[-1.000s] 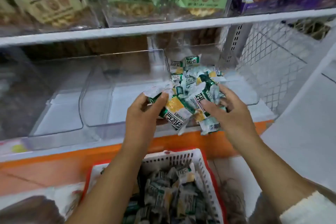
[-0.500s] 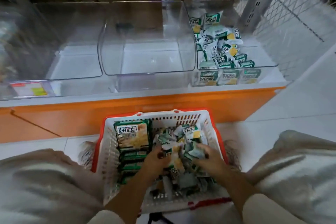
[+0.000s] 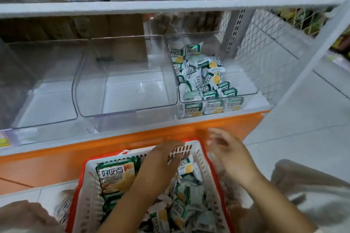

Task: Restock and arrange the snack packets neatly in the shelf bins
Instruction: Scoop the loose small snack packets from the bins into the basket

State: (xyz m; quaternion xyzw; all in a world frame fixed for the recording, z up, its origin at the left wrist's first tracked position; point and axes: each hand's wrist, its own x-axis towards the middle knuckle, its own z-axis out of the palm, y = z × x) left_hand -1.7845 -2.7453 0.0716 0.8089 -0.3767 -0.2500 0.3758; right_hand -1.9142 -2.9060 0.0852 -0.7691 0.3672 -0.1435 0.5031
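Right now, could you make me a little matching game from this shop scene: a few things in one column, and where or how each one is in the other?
Things:
1. middle clear bin
2. right clear bin
3. basket
4. big green packet

States:
A. white with a red rim, on the floor
B. holds nothing
C. lies inside the basket
D. partly filled with small packets

Pairs: 1-B, 2-D, 3-A, 4-C

Both hands over packet-filled basket
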